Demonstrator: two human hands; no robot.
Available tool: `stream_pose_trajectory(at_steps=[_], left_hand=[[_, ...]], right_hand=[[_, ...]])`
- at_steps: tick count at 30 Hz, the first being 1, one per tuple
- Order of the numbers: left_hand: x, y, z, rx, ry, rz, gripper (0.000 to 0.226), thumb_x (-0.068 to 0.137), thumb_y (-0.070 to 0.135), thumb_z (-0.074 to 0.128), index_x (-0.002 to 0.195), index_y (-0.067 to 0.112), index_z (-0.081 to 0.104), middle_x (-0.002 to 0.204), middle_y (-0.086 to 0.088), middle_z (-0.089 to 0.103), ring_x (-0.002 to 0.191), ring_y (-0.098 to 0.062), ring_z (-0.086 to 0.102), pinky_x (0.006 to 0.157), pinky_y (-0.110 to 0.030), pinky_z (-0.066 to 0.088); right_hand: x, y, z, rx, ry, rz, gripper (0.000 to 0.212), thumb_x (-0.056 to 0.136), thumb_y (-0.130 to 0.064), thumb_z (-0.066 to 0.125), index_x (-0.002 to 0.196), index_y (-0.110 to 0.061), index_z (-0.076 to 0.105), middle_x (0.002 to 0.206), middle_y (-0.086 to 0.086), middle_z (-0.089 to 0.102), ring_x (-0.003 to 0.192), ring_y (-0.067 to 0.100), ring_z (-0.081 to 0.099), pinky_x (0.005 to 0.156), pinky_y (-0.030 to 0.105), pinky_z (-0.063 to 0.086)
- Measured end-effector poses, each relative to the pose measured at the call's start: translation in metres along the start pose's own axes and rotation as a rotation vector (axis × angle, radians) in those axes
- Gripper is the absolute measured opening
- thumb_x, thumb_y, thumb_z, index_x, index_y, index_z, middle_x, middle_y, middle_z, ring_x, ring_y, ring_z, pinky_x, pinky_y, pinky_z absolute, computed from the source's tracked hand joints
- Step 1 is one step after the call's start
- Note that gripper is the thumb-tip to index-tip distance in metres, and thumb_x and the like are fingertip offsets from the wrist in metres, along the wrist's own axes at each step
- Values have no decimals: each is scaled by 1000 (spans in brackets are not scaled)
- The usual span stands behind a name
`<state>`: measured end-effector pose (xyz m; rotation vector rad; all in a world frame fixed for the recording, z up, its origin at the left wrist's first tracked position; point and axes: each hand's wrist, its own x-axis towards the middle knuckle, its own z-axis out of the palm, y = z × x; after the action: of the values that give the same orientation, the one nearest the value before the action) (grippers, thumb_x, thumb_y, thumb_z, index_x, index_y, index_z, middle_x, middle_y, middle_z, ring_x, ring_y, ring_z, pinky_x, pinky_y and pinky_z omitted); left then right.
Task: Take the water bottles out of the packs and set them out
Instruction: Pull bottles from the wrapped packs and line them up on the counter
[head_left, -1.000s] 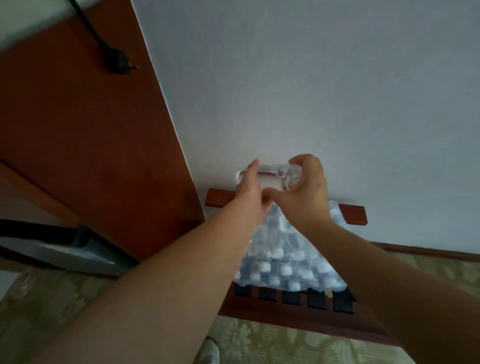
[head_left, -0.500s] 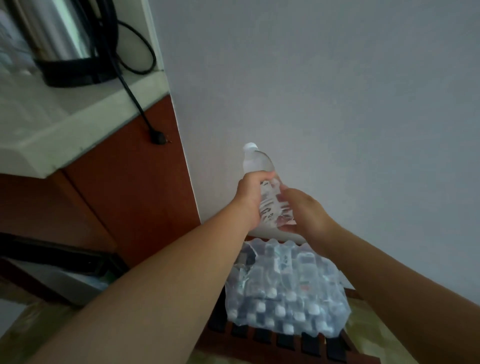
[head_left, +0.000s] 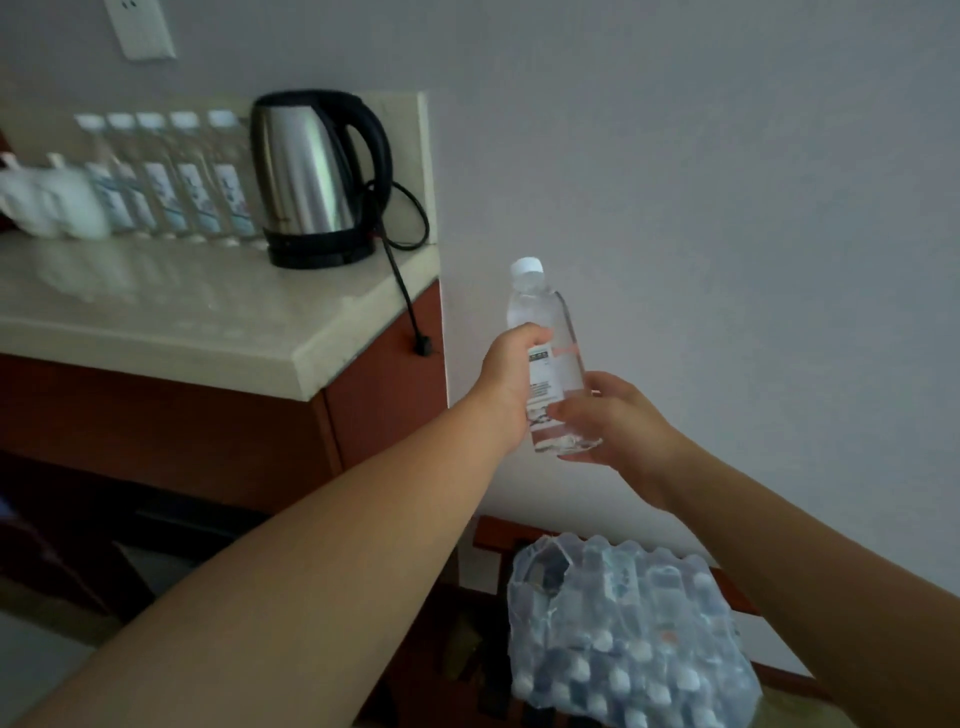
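A water bottle is held upright in the air, just off the counter's right edge. Its label is gripped by the curled left hand, and its base is cupped in the bent fingers of the right hand. The wrapped pack lies below. A row of bottles is lined along the back edge beside a kettle.

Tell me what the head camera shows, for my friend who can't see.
The left hand and right hand hold a clear water bottle upright, above a plastic-wrapped pack of bottles. At left, a row of bottles stands on a pale counter beside a steel kettle.
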<state>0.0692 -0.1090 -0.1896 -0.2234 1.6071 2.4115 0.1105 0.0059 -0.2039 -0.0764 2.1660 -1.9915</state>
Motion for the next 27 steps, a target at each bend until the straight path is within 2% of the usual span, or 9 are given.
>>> stream_pose_trajectory(at_steps=[2, 5, 7, 8, 11, 13, 17, 23, 27], left_hand=[[-18, 16, -16, 51, -38, 7, 22, 85, 21, 50, 99, 6, 59, 87, -15, 62, 77, -32, 61, 81, -41, 51], [-47, 37, -50, 143, -28, 38, 24, 85, 18, 56, 107, 9, 59, 86, -12, 65, 69, -25, 67, 68, -33, 58], [-65, 48, -77, 172, -29, 77, 27, 85, 17, 59, 111, 13, 60, 96, -12, 66, 84, -27, 66, 83, -39, 55], [-74, 55, -90, 183, -23, 102, 26, 85, 17, 60, 111, 15, 61, 98, -11, 67, 89, -27, 65, 85, -41, 54], [-103, 76, -126, 211, 16, 197, 24, 83, 17, 66, 107, 16, 65, 95, -8, 71, 88, -25, 68, 73, -34, 55], [-122, 87, -148, 233, 48, 270, 30, 80, 17, 71, 109, 18, 64, 97, -7, 72, 85, -22, 70, 69, -31, 55], [-155, 102, -182, 236, 46, 348, 34, 84, 16, 69, 116, 14, 60, 104, -8, 71, 92, -21, 70, 78, -30, 56], [-183, 127, -219, 291, 92, 427, 35, 88, 21, 64, 123, 18, 59, 108, -3, 70, 98, -16, 67, 87, -33, 54], [-185, 140, -242, 285, 143, 444, 32, 86, 23, 67, 117, 18, 62, 107, -2, 71, 99, -15, 66, 88, -35, 54]], right_hand=[[-8, -7, 19, 10, 21, -6, 45, 81, -4, 64, 123, -11, 49, 112, 12, 65, 95, 29, 68, 87, 45, 55], [-19, -15, 53, 47, -18, -3, 48, 78, 0, 64, 122, -12, 48, 110, 12, 65, 97, 30, 67, 89, 49, 53], [-26, -23, 78, 74, -54, -10, 45, 78, 2, 64, 119, -11, 51, 108, 12, 67, 94, 29, 68, 87, 48, 54], [-29, -28, 91, 72, -78, -23, 42, 78, 2, 64, 117, -11, 54, 106, 11, 68, 93, 28, 69, 85, 46, 55], [-39, -41, 131, 39, -142, -92, 31, 78, 2, 64, 105, -13, 64, 94, 7, 73, 86, 25, 71, 74, 38, 57], [-44, -48, 158, 43, -99, -121, 32, 73, 5, 67, 99, -14, 64, 89, 8, 73, 83, 26, 71, 74, 40, 57], [-47, -62, 204, 63, -33, -165, 40, 63, 13, 73, 89, -14, 62, 74, 1, 73, 70, 17, 71, 63, 33, 56], [-39, -77, 254, 58, 4, -169, 73, 51, 11, 81, 114, -8, 50, 101, 12, 69, 92, 28, 68, 84, 46, 56], [-29, -88, 278, 56, 3, -199, 71, 52, 12, 79, 110, -13, 48, 98, 7, 68, 89, 22, 68, 70, 34, 55]])
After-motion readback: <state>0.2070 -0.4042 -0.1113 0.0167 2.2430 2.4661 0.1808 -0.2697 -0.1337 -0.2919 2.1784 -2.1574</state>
